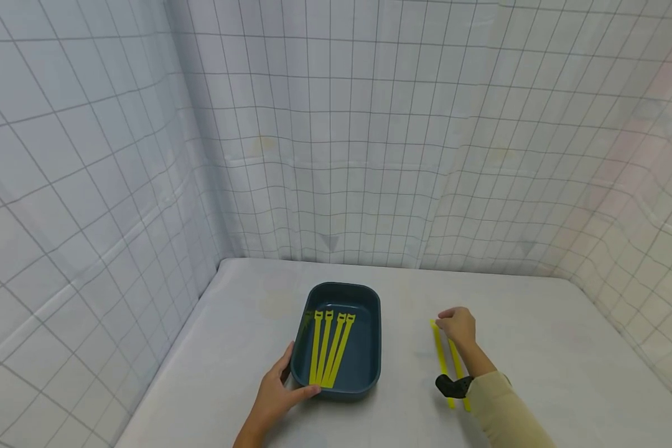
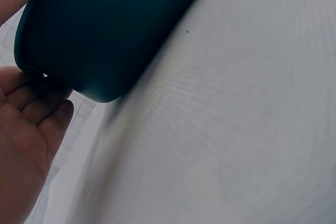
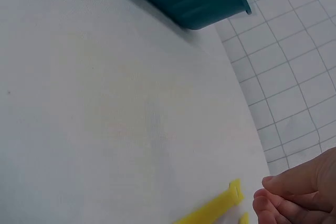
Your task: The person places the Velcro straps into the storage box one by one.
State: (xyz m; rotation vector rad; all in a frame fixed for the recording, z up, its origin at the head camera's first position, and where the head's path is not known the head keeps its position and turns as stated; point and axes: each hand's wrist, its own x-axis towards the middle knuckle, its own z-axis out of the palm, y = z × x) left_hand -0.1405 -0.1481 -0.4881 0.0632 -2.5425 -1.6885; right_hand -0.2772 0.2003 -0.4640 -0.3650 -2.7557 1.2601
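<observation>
In the head view, my left hand [image 1: 274, 392] grips the near left corner of a dark teal bin [image 1: 364, 354], thumb along the near rim and fingers on the left side. The left wrist view shows fingers [image 2: 50, 103] against its outer wall. Inside lie several yellow cable straps [image 1: 325, 348] with slotted heads, fanned side by side. To the right, my right hand [image 1: 460, 325] hovers over two more yellow straps [image 1: 441, 354] lying on the table. Its fingers are loosely bent near the thumb, close to a strap head [image 3: 234, 192], with nothing visible between them.
The white table [image 1: 257, 292] ends at a hanging white sheet with a grid pattern [image 1: 336, 186], which also closes off both sides. A black wrist-worn device [image 1: 453, 386] sits over the two straps.
</observation>
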